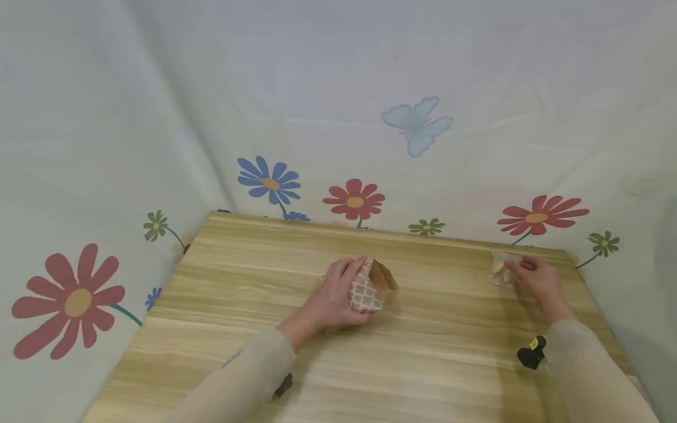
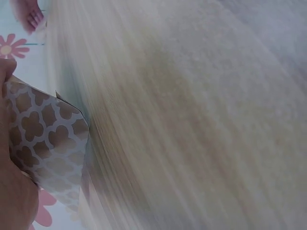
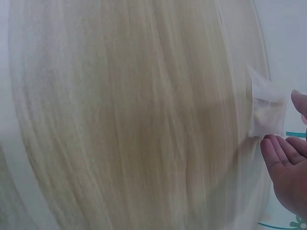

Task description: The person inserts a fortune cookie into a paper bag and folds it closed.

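Observation:
Around the middle of the table, my left hand (image 1: 334, 296) grips a small brown paper bag (image 1: 366, 289) with a white lattice pattern. The bag lies tilted, its unfolded mouth facing right and showing plain brown inside. In the left wrist view the patterned side of the bag (image 2: 48, 136) fills the space beside the hand (image 2: 17, 191). Towards the far right corner, my right hand (image 1: 539, 285) reaches to a small clear packet (image 1: 501, 269) with something pale yellow inside. The right wrist view shows thumb and fingers (image 3: 283, 153) apart, fingertips right at the lower edge of the packet (image 3: 268, 112).
A wood-grain table (image 1: 423, 352) extends under both hands. Behind it and at the sides hangs a pale curtain (image 1: 317, 76) printed with flowers and a butterfly. Black devices show by the right wrist (image 1: 531, 353) and below the left sleeve (image 1: 284, 385).

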`<state>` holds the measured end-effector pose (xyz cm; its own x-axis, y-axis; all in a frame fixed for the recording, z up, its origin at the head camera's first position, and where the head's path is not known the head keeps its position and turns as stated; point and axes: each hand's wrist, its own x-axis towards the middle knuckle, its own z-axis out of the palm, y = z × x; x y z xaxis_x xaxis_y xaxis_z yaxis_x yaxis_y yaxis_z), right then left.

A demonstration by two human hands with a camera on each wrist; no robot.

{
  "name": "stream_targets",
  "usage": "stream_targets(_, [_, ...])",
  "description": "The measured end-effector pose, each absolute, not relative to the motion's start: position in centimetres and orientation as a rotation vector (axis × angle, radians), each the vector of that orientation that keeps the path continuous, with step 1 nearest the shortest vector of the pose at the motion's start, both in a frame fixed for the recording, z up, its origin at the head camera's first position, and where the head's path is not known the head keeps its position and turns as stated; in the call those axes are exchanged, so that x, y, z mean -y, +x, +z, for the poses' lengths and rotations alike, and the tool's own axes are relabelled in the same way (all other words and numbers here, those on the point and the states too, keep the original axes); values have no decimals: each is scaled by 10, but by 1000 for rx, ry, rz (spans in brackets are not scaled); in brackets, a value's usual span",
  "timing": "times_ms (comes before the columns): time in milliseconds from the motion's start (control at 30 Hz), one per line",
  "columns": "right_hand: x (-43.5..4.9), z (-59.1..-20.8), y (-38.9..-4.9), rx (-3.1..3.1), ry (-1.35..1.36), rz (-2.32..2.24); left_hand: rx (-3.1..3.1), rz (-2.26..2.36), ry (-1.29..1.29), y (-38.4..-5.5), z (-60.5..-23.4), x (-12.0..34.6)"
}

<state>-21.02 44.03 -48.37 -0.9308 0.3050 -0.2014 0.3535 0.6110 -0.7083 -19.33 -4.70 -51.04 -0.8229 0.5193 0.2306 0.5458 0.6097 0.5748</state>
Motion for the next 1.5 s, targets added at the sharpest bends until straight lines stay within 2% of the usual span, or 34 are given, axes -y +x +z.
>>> stream_targets(1500, [-415, -490, -236, -2773, 320, -1134, 2814, -963, -945, -192, -511, 45])
